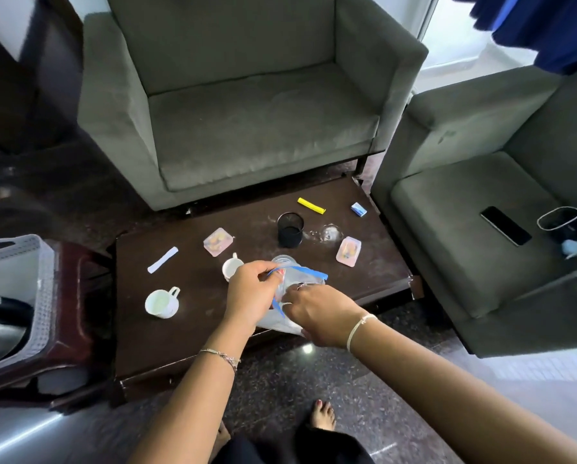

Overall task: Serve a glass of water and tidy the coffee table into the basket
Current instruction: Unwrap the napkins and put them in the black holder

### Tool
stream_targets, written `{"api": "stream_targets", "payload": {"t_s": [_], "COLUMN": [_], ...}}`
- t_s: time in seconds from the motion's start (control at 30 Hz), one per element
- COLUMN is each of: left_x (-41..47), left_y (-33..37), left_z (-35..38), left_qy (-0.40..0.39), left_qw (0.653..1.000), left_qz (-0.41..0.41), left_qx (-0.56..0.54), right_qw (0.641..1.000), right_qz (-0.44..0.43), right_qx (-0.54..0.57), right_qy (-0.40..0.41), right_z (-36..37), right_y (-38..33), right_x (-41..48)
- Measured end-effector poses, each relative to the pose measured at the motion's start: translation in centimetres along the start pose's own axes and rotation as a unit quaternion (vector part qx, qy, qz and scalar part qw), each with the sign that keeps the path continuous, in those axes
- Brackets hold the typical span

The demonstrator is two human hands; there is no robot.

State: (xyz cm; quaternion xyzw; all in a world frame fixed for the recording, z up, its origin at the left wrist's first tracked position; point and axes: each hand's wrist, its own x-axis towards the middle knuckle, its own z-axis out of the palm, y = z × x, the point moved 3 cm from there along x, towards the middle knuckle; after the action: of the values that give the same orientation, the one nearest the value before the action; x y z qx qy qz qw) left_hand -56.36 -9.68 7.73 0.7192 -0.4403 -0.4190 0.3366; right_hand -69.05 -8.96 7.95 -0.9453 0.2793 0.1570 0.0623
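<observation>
Head view: both hands hold a clear bag point(301, 280) with a blue zip strip above the coffee table's point(193, 333) near edge. The left hand point(251, 294) pinches the strip, and the right hand point(317, 313) grips the bag's right side. Two white cups point(162, 303) sit toward the left edge. A white basket point(16, 262) rests on a stool point(72, 329) beside the table's left edge.

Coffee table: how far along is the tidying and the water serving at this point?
Done: nothing evident; no served water shows, and what the basket holds is unclear. In hand: left hand and right hand hold a clear zip bag over the coffee table. Left: near white cup, far white cup, left pink case, right pink case, black holder, yellow stick lie on it.
</observation>
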Motion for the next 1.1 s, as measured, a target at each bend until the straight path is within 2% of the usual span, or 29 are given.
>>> {"api": "stream_targets", "payload": {"t_s": [0.13, 0.27, 0.6, 0.67, 0.73, 0.87, 1.03, 1.1], "left_x": [0.4, 1.2, 7.2, 8.8, 10.4, 13.3, 14.8, 15.0], "left_y": [1.0, 1.5, 3.4, 4.0, 4.6, 6.0, 8.5, 9.4], "left_z": [1.8, 2.7, 2.1, 1.7, 1.2, 0.2, -1.9, -3.4], "left_qy": [-0.021, -0.04, -0.088, -0.095, -0.1, -0.132, -0.218, -0.246], "left_qw": [0.999, 0.996, 0.988, 0.986, 0.985, 0.986, 0.975, 0.968], "left_qz": [-0.033, -0.069, -0.109, -0.111, -0.113, -0.088, -0.038, -0.031], "left_qx": [-0.024, -0.039, -0.07, -0.077, -0.078, -0.046, 0.011, 0.023], "right_qw": [0.999, 0.998, 0.999, 0.998, 0.99, 0.949, 0.851, 0.794], "right_qz": [-0.034, 0.001, 0.044, 0.048, 0.07, 0.106, 0.147, 0.169], "right_qx": [-0.012, 0.05, 0.018, 0.046, 0.123, 0.295, 0.499, 0.579], "right_qy": [-0.011, -0.042, -0.011, -0.009, 0.016, 0.04, 0.076, 0.07], "right_z": [1.3, 2.1, 1.2, 0.3, -0.7, -2.9, -5.2, -5.4], "right_y": [2.0, 3.9, 7.5, 8.5, 9.4, 11.4, 13.6, 14.3], "right_x": [-0.3, 0.4, 4.6, 5.5, 6.3, 7.2, 7.6, 7.5]}}
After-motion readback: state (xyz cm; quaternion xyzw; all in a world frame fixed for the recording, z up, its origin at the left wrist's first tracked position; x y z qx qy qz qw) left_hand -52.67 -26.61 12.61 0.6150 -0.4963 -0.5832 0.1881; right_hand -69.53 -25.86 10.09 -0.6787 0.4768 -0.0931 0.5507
